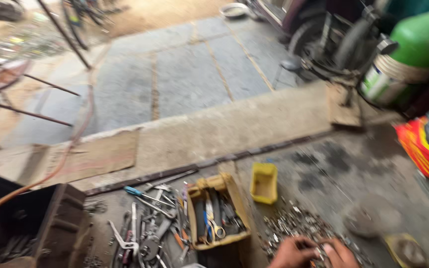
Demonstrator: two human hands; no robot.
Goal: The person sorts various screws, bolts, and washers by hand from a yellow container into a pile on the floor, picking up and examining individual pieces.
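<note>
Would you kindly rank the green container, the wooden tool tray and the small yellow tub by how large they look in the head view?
1. Green container, partly cut off by the frame.
2. Wooden tool tray.
3. Yellow tub.
The container stands farther off than the tray, so its real lead is probably greater.

Two bare hands show at the six o'clock edge of the view, a bit toward five o'clock. The left hand (288,254) sits on the nine o'clock side, with its back up and its fingers bent and pointing toward three o'clock. The right hand (342,254) sits on the three o'clock side, knuckles up, fingers curled in toward the left one. The fingertips of both hands meet in the middle and seem to touch. Both are blurry. Only the hands show; the wrists and arms are cut off by the edge
</note>
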